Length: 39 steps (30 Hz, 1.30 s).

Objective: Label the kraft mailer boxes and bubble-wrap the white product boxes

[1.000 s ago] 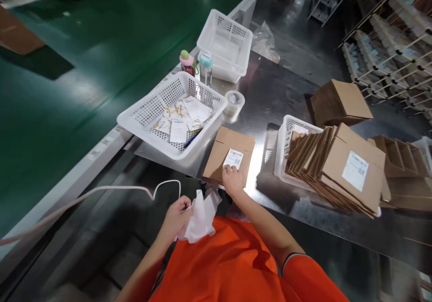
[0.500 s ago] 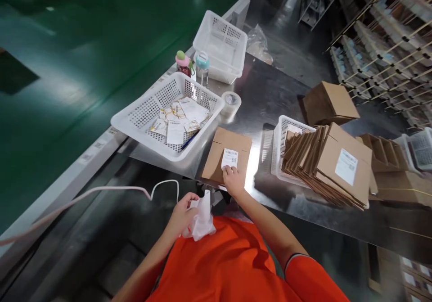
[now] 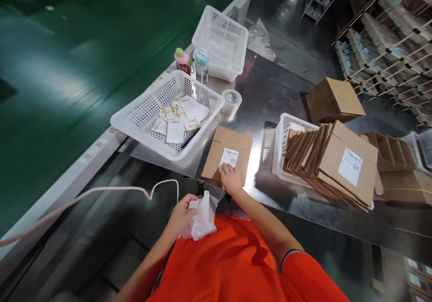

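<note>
My left hand (image 3: 183, 215) is closed on a crumpled, translucent white label backing paper (image 3: 204, 217), held in front of my body below the table edge. My right hand (image 3: 231, 180) rests its fingertips on the lower edge of a white printed label (image 3: 229, 157). That label lies flat on a folded cardboard box (image 3: 216, 148) at the front edge of the metal table. The right hand's fingers are slightly bent and grip nothing; its palm side is hidden.
A white basket (image 3: 133, 133) with labelled packets stands left of the box. Behind are a tape roll (image 3: 231, 101), two bottles and another white basket (image 3: 232, 70). To the right, a basket (image 3: 277, 158) holds several folded cartons (image 3: 347, 158). A pale cable (image 3: 111, 188) crosses at left.
My right hand has shifted slightly left along the label's lower edge. The left hand keeps the backing paper in nearly the same place. The camera view has moved slightly.
</note>
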Motion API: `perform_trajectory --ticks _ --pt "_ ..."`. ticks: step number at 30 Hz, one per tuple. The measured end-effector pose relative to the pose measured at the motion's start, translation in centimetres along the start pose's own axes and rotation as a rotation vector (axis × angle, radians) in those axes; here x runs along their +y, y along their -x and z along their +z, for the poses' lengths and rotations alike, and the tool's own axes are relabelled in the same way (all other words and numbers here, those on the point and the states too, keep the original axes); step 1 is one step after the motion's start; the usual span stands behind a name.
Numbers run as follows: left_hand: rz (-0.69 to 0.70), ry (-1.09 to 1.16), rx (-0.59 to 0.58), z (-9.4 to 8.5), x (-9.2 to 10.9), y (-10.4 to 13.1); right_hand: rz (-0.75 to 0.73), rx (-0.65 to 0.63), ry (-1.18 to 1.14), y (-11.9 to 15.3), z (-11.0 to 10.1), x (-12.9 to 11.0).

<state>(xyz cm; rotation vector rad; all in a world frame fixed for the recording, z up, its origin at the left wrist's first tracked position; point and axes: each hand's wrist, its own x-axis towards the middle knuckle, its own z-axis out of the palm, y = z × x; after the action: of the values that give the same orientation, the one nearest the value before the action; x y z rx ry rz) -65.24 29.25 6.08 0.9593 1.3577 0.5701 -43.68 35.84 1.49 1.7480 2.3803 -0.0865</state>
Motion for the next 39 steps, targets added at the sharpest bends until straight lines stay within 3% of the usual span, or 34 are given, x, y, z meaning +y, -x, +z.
perform_trajectory --ticks 4,8,13,16,20,26,32,39 --pt "-0.022 -0.021 0.012 -0.1 -0.3 0.1 0.022 0.038 -0.069 0.2 1.1 0.4" --pt "0.053 -0.164 0.000 0.4 0.1 -1.2 -0.036 0.048 -0.147 1.1 2.7 1.3" --pt "0.051 -0.942 -0.059 3.1 2.5 -5.3 -0.128 0.055 -0.164 2.2 3.9 2.5" --pt "0.034 -1.192 -0.123 4.6 3.0 -7.1 -0.162 0.052 -0.163 2.0 3.8 3.3" --pt "0.035 -1.275 -0.149 5.0 2.5 -7.7 -0.189 0.045 -0.179 -0.9 2.9 5.2" --pt "-0.019 -1.336 -0.170 5.1 2.8 -7.4 0.001 0.096 -0.204 -6.6 2.2 6.8" --pt "-0.066 -1.374 -0.164 5.3 3.3 -7.8 -0.194 0.137 -0.184 -3.9 3.0 5.7" --pt "-0.056 -1.399 -0.168 5.5 3.9 -7.8 -0.219 0.134 -0.230 -2.9 3.5 6.0"
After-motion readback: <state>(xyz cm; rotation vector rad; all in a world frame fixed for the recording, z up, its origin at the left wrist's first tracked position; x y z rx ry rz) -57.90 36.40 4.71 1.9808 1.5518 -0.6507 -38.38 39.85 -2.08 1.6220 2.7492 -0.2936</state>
